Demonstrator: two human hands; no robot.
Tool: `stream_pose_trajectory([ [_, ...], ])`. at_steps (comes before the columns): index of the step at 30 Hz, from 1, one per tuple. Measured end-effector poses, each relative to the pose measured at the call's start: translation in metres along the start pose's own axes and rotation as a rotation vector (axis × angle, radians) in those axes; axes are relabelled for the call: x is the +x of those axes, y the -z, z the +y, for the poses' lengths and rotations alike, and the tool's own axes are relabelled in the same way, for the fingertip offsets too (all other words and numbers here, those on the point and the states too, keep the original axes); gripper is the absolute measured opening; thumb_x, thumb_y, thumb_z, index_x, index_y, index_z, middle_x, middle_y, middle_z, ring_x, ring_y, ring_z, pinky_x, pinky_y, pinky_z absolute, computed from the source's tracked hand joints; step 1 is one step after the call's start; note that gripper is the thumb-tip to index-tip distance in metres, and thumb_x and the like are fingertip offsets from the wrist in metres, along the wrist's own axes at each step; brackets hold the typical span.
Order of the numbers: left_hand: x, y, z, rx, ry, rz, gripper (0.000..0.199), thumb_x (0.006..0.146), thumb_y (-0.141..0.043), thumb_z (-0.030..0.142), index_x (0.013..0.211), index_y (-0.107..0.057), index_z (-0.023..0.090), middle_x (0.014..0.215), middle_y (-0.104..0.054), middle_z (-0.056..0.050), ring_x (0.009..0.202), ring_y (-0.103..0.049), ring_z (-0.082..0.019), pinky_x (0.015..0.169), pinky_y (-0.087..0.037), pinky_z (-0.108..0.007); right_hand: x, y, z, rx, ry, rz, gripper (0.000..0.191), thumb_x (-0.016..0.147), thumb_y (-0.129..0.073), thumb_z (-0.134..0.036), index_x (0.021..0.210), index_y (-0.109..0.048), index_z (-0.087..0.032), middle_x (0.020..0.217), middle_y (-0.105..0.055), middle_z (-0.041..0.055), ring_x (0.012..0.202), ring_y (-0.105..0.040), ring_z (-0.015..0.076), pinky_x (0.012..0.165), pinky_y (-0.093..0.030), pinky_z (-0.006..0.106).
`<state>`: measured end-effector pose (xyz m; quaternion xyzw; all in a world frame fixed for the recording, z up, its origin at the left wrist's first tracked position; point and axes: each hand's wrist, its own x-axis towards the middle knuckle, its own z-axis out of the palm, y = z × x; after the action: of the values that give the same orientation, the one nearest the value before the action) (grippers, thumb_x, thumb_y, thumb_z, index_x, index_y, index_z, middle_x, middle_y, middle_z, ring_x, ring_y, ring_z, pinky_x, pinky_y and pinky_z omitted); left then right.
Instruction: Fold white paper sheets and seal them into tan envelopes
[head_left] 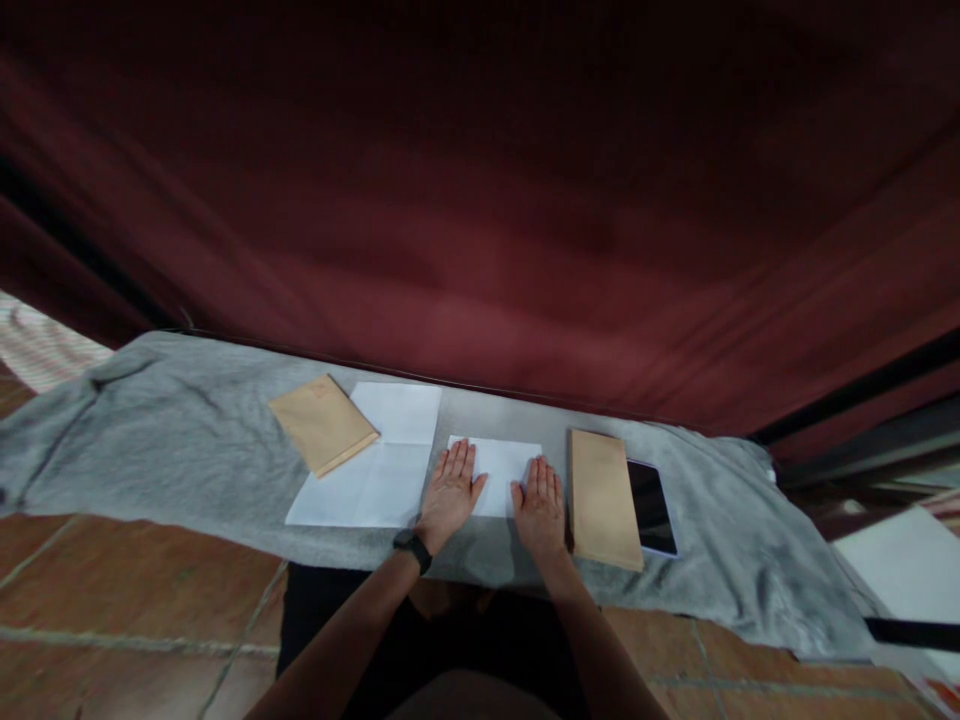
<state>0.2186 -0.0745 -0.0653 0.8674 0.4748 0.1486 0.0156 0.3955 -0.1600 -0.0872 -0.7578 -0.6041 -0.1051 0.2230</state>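
Note:
A small white sheet of paper (498,470), probably folded, lies flat on the grey cloth in front of me. My left hand (448,492) rests palm down on its left side, fingers stretched out, with a dark watch (413,549) on the wrist. On the right side of the same paper lies my right hand (541,506), also flat with its fingers extended. Both thumbs point inward, apart from each other. Left of my left hand are larger white sheets (382,485) with crease lines. A brown envelope (324,424) partly covers them. Close beside my right hand sits a stack of brown envelopes (606,495).
A dark-screened phone or tablet (651,507) is partly under the envelope stack. Grey cloth (187,440) covers the long narrow surface. Behind it rises a dark red fabric wall (480,250). Brown floor tiles (150,600) show below, and a white board-like object (907,565) stands at far right.

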Motion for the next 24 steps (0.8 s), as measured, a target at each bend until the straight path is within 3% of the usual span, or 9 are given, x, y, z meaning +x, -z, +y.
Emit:
stream_pose_trajectory([
  [7, -0.024, 0.008, -0.015, -0.04, -0.218, -0.032, 0.053, 0.104, -0.033, 0.036, 0.153, -0.042, 0.017, 0.159, -0.041, -0.01, 0.15, -0.034, -0.021, 0.124, -0.026, -0.043, -0.008, 0.01, -0.003, 0.009, -0.016, 0.022, 0.059, 0.106, -0.03, -0.037, 0.156, -0.033, -0.005, 0.155, -0.042, 0.0237, 0.143, -0.042, 0.0325, 0.114, -0.036, 0.052],
  [12, -0.037, 0.014, -0.02, -0.069, -0.245, -0.022, 0.051, 0.104, -0.034, 0.034, 0.152, -0.043, 0.017, 0.159, -0.041, -0.009, 0.149, -0.036, -0.02, 0.123, -0.03, -0.041, -0.03, 0.029, -0.007, 0.035, 0.099, -0.051, 0.053, 0.107, -0.031, -0.033, 0.154, -0.039, -0.008, 0.156, -0.043, 0.0184, 0.144, -0.041, 0.029, 0.116, -0.035, 0.048],
  [15, -0.035, 0.016, -0.008, -0.107, -0.247, -0.052, 0.05, 0.105, -0.032, 0.032, 0.152, -0.044, 0.018, 0.158, -0.043, -0.009, 0.147, -0.038, -0.019, 0.122, -0.032, -0.04, -0.05, 0.041, -0.008, 0.082, 0.236, -0.117, 0.05, 0.106, -0.036, -0.034, 0.152, -0.045, -0.016, 0.155, -0.046, 0.0122, 0.143, -0.044, 0.026, 0.118, -0.035, 0.045],
  [20, -0.027, 0.013, 0.027, -0.154, -0.345, -0.111, 0.049, 0.106, -0.032, 0.033, 0.151, -0.044, 0.019, 0.159, -0.042, -0.007, 0.149, -0.035, -0.017, 0.124, -0.026, -0.039, -0.068, 0.05, -0.008, 0.11, 0.243, -0.117, 0.048, 0.105, -0.04, -0.034, 0.15, -0.048, -0.019, 0.154, -0.049, 0.0112, 0.142, -0.046, 0.026, 0.117, -0.036, 0.046],
  [24, -0.018, 0.007, 0.036, -0.154, -0.354, -0.109, 0.049, 0.106, -0.032, 0.034, 0.153, -0.042, 0.022, 0.161, -0.039, -0.005, 0.151, -0.03, -0.017, 0.126, -0.02, -0.041, -0.071, 0.051, -0.009, 0.111, 0.214, -0.107, 0.048, 0.105, -0.039, -0.034, 0.148, -0.05, -0.02, 0.152, -0.05, 0.0102, 0.14, -0.048, 0.0269, 0.119, -0.034, 0.048],
])
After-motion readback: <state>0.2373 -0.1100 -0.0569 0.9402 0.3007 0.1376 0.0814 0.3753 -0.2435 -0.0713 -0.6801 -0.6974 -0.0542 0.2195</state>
